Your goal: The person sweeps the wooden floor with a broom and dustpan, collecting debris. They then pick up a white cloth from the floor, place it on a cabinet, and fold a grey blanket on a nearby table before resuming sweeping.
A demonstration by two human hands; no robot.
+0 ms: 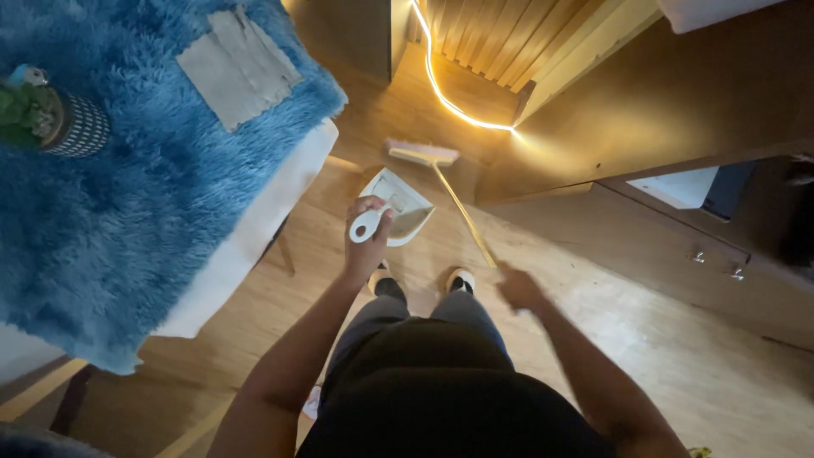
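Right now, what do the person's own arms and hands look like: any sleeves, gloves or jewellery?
Both forearms are bare to the elbow; no sleeve shows on either. The left hand wears no glove, and no watch, band or ring is visible on it. The right hand is blurred; it looks ungloved too, but small items such as rings cannot be made out. Above the arms is a dark top, with grey trousers below.

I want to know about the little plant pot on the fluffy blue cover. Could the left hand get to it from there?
Probably not right away. The left hand is shut on the white dustpan, so it isn't free. The plant pot sits far off on the blue cover, though nothing blocks the way.
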